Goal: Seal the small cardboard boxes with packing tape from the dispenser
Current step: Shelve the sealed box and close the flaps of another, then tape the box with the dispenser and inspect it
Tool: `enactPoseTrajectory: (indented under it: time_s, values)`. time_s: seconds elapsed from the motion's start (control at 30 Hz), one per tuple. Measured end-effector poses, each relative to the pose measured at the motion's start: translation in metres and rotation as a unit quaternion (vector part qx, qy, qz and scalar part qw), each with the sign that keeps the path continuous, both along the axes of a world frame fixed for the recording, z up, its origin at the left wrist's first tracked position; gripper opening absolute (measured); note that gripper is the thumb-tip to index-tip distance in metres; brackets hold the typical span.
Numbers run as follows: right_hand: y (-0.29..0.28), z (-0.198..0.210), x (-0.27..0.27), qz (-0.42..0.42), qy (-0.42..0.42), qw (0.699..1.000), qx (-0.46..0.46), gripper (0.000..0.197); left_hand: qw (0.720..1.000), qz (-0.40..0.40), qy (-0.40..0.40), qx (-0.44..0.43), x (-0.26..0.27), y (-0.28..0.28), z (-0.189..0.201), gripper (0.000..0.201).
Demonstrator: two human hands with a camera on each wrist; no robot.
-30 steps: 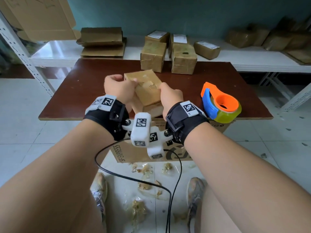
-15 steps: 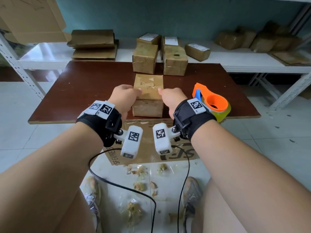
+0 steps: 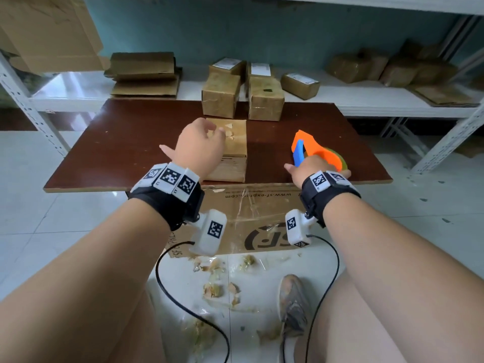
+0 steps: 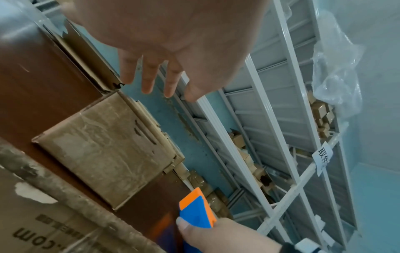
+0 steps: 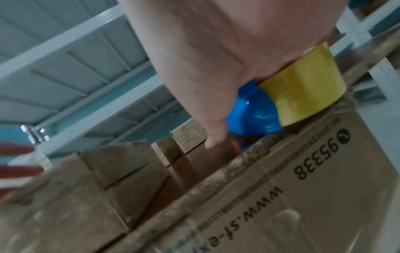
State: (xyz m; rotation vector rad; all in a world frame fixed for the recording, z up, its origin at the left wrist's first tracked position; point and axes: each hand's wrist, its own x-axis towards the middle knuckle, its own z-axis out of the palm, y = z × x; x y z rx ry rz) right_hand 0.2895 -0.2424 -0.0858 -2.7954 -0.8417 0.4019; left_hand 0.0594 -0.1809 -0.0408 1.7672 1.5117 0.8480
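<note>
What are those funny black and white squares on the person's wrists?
They are square code markers on white blocks, fixed to a black strap on each wrist. The left hand and right hand are bare, with no sleeves or gloves. A white camera box with more markers hangs under each wrist, trailing a thin black cable.

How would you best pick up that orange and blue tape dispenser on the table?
Probably from the near side, over the top: the tape dispenser lies flat near the table's front edge with its orange body arched over the yellowish roll, so fingers can wrap the round body. The right hand already rests there; the blue end points away.
</note>
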Motion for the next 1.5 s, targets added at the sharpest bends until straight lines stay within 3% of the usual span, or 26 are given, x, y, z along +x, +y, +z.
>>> enactPoseTrajectory:
  time_s: [0.17, 0.27, 0.3, 0.37, 0.47, 0.57, 0.67, 0.77, 0.8, 0.9, 0.93, 1.03, 1.13, 1.23, 1.3, 1.37, 1.43, 1.5]
  values:
    - [-0.003, 0.02, -0.003, 0.054, -0.013, 0.998, 0.028, 0.048, 0.998, -0.021, -0.06, 0.018, -0.001, -0.007, 0.004, 0.028]
    - [0.0, 0.04, -0.011, 0.058, 0.122, 0.97, 0.201, 0.045, 0.994, -0.03, -0.081, 0.065, 0.001, -0.013, 0.009, 0.035]
    - [0.0, 0.047, -0.016, 0.06, 0.201, 0.94, 0.268, 0.046, 0.991, -0.027, -0.1, 0.082, 0.002, -0.014, 0.01, 0.048]
    - [-0.006, 0.063, -0.03, 0.08, 0.366, 0.852, 0.366, 0.043, 0.983, -0.013, -0.157, 0.094, 0.002, -0.016, 0.012, 0.066]
    - [-0.032, 0.087, -0.051, 0.136, 0.557, 0.707, 0.415, 0.039, 0.963, -0.018, -0.264, 0.05, 0.004, -0.015, 0.016, 0.072]
    - [-0.051, 0.1, -0.078, 0.177, 0.637, 0.647, 0.379, 0.044, 0.945, -0.048, -0.322, -0.043, 0.003, -0.016, 0.018, 0.077]
    - [-0.055, 0.102, -0.11, 0.179, 0.629, 0.661, 0.368, 0.051, 0.918, -0.069, -0.374, -0.113, 0.0, -0.02, 0.015, 0.081]
    - [-0.064, 0.094, -0.134, 0.148, 0.59, 0.704, 0.368, 0.031, 0.908, -0.036, -0.394, -0.138, -0.001, -0.028, 0.014, 0.074]
    - [-0.067, 0.092, -0.138, 0.136, 0.567, 0.724, 0.369, 0.036, 0.916, -0.035, -0.378, -0.131, 0.0, -0.03, 0.013, 0.073]
    - [-0.06, 0.082, -0.137, 0.115, 0.511, 0.777, 0.349, 0.097, 0.933, -0.029, -0.345, -0.1, 0.004, -0.029, 0.007, 0.076]
    - [-0.053, 0.081, -0.136, 0.112, 0.515, 0.777, 0.344, 0.11, 0.933, -0.012, -0.345, -0.101, 0.004, -0.028, 0.007, 0.076]
    - [-0.029, 0.072, -0.129, 0.095, 0.549, 0.761, 0.332, 0.126, 0.927, 0.033, -0.359, -0.106, 0.003, -0.022, 0.009, 0.074]
    - [-0.018, 0.073, -0.127, 0.097, 0.53, 0.773, 0.335, 0.118, 0.925, 0.013, -0.358, -0.13, -0.004, -0.017, 0.011, 0.078]
    - [-0.015, 0.079, -0.122, 0.114, 0.515, 0.774, 0.352, 0.083, 0.898, -0.048, -0.397, -0.183, -0.014, -0.018, 0.021, 0.082]
    - [-0.01, 0.082, -0.115, 0.135, 0.507, 0.768, 0.367, 0.067, 0.883, -0.064, -0.427, -0.185, -0.02, -0.02, 0.029, 0.073]
    - [-0.005, 0.085, -0.106, 0.16, 0.474, 0.778, 0.38, 0.076, 0.87, -0.065, -0.454, -0.182, -0.026, -0.02, 0.032, 0.057]
    - [-0.001, 0.085, -0.099, 0.176, 0.444, 0.789, 0.386, 0.101, 0.863, -0.067, -0.462, -0.192, -0.033, -0.019, 0.033, 0.043]
    - [0.0, 0.082, -0.092, 0.191, 0.42, 0.801, 0.381, 0.101, 0.858, -0.068, -0.463, -0.214, -0.04, -0.017, 0.031, 0.037]
